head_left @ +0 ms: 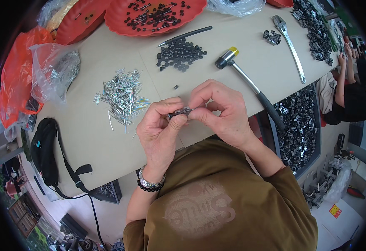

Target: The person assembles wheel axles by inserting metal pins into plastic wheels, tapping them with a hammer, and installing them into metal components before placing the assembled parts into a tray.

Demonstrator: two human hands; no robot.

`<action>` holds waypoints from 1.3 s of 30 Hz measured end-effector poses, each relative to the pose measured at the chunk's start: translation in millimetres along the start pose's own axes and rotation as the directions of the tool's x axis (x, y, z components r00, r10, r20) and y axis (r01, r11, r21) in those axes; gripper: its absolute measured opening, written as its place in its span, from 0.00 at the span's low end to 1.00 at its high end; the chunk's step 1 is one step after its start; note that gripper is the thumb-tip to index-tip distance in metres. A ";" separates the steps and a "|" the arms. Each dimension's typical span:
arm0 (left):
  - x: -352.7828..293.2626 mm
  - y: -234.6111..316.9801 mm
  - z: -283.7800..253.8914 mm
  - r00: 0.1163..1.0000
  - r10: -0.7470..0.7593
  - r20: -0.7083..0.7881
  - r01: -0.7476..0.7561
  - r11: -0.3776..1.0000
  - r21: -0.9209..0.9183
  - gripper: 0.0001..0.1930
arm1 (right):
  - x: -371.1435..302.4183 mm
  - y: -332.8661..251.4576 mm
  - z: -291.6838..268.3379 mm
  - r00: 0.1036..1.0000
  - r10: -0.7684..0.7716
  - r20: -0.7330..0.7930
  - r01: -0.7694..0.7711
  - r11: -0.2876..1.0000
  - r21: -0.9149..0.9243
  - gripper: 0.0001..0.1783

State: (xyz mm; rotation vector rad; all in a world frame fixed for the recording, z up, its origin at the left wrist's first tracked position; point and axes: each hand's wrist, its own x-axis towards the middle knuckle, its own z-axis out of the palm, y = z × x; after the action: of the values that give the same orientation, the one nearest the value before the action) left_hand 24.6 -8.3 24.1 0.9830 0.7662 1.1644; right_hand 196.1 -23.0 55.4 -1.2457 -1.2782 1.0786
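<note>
My left hand (160, 125) is closed, pinching a small dark part with a greyish middle (180, 112) between thumb and fingers, a little above the table's near edge. At the part's right end, the thumb and forefinger of my right hand (222, 109) are pressed together; what lies between them is too small to make out. A single small dark piece (176, 87) lies on the table just beyond my hands. Left of them is a heap of thin silvery metal pins (124, 96). Farther off sits a pile of small black round wheels (181, 55).
A yellow-and-black-headed mallet (245, 75) lies to the right, its handle over the table edge. Beyond are an adjustable wrench (289, 48) and a small wheeled assembly (271, 37). Red trays (158, 30) stand at the back, a black pouch (45, 150) left, a parts bin (298, 129) right.
</note>
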 end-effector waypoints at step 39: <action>167.6 52.4 -132.3 0.936 0.209 -0.282 0.072 0.672 0.737 0.13 | 150.1 -9.3 -23.6 0.921 -0.389 -0.017 0.241 0.604 -0.760 0.16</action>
State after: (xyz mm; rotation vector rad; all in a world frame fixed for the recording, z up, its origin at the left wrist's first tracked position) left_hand -72.8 188.8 20.2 1.5072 1.5876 1.1103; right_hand 224.8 124.8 77.7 -1.5753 -1.7997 0.1183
